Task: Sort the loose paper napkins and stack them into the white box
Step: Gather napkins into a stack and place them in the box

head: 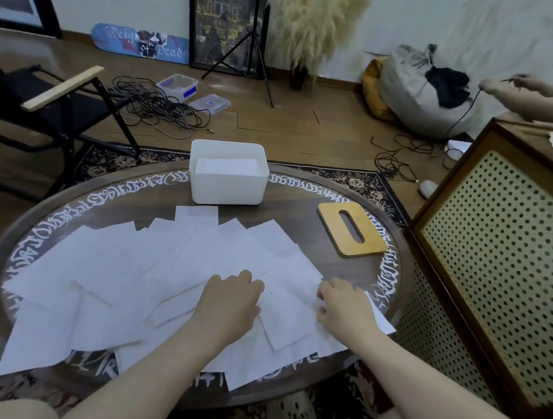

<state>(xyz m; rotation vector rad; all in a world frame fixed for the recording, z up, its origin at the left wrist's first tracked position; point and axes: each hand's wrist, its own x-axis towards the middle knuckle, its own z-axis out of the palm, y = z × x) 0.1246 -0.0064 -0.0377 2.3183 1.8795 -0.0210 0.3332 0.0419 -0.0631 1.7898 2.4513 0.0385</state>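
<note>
Several loose white paper napkins (144, 270) lie spread and overlapping across the round dark table (366, 343). The white box (228, 183) stands open at the table's far side, with a few napkins lying flat inside. My left hand (230, 302) rests on the napkins near the middle front, fingers curled down onto the paper. My right hand (343, 308) sits a little to the right of it, its fingers bent over the edge of a napkin (289, 328) that lies between the two hands. Whether either hand pinches the paper is hidden by the knuckles.
A wooden lid with a slot (352, 230) lies on the table right of the box. A perforated cabinet (502, 269) stands close on the right. A folding chair (56, 101), cables (155, 109) and a tripod (251, 51) are on the floor behind. Another person's hands (522, 96) are at far right.
</note>
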